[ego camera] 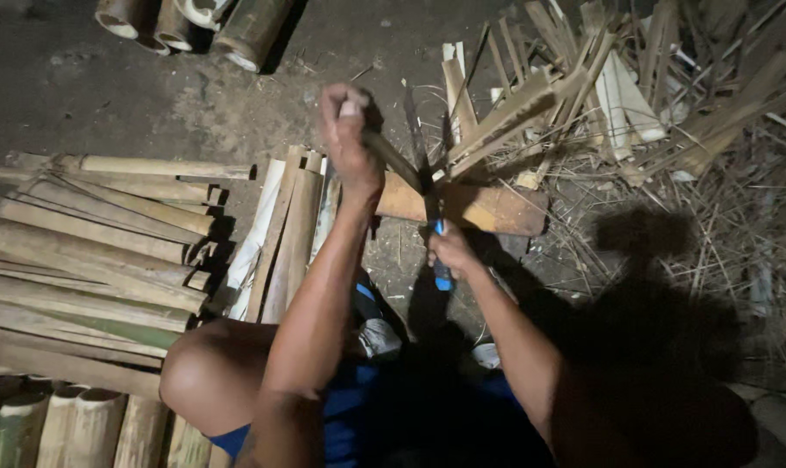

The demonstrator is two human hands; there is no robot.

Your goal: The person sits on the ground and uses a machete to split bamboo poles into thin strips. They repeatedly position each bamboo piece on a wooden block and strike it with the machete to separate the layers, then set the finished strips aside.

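Left hand (348, 130) grips a bamboo strip (393, 160); right hand (449, 251) clasps a blue-handled knife (429, 195) over a wooden block (480, 208).

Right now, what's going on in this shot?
A person sits on the ground working bamboo. The left hand grips the top of a bamboo strip stood on a wooden block. The right hand holds a blue-handled knife, its blade set against the strip. Split bamboo slats lie piled to the left, thin split strips and shavings to the right.
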